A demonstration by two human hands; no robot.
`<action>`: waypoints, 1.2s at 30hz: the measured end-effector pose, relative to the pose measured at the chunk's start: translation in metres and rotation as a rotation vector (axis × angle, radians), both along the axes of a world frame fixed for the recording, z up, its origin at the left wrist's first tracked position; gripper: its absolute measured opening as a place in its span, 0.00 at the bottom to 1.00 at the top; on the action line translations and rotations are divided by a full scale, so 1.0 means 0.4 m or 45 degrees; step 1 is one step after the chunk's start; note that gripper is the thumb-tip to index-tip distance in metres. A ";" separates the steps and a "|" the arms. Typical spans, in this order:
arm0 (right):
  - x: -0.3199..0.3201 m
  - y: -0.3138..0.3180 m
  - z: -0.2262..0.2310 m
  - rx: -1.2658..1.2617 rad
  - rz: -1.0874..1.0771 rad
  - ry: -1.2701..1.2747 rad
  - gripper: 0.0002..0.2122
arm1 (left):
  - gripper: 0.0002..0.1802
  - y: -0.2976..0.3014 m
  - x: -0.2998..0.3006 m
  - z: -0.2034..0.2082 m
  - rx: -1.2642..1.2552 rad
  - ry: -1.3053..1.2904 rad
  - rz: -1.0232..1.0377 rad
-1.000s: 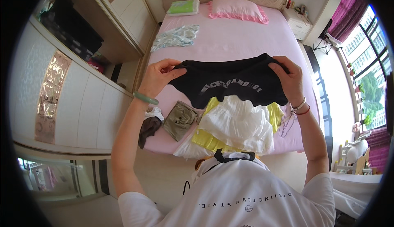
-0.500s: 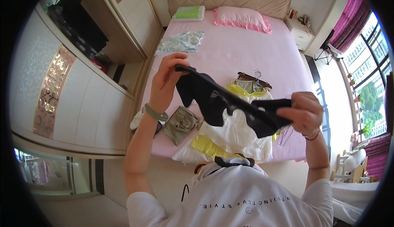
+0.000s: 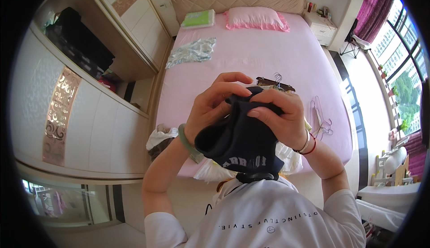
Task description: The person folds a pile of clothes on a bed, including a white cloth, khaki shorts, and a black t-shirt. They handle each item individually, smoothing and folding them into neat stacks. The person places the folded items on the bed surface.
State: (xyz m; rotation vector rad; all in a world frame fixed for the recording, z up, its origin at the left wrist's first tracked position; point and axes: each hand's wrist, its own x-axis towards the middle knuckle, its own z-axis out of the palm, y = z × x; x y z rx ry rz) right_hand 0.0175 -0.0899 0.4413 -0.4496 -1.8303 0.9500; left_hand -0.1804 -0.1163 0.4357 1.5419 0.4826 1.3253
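Observation:
In front of me hangs a small black garment [image 3: 246,140] with pale lettering near its lower edge; its exact kind is not clear. My left hand [image 3: 212,102], above a green bangle, pinches its gathered upper edge. Close beside it, my right hand [image 3: 284,113] grips the same edge with thumb and fingers. The cloth droops in folds below both hands. Behind it, white clothing [image 3: 291,158] lies on the bed, mostly hidden. Past my right hand are a dark hanger [image 3: 268,83] with metal hooks and several thin wire hangers [image 3: 320,121].
The pink-sheeted bed [image 3: 251,53] holds a pink frilled pillow [image 3: 257,18], a green-and-white folded item [image 3: 198,19] and a crumpled pale printed cloth [image 3: 191,52]. White and dark clothes [image 3: 162,138] lie at its left edge. An open wardrobe [image 3: 130,33] stands left.
My hands have come together from wide apart, bringing the stretched black garment's edge into a bunch. The garment now hangs down in folds, lettering showing.

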 end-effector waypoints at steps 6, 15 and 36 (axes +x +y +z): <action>-0.001 -0.029 -0.030 -0.097 -0.129 0.017 0.07 | 0.09 -0.035 0.025 0.022 -0.241 -0.084 0.174; -0.002 -0.037 -0.054 -0.303 -0.146 -0.039 0.06 | 0.13 -0.093 0.053 0.081 -0.115 0.883 0.569; 0.171 -0.087 -0.330 -1.338 0.044 0.089 0.13 | 0.09 -0.090 -0.089 0.098 0.256 1.271 0.847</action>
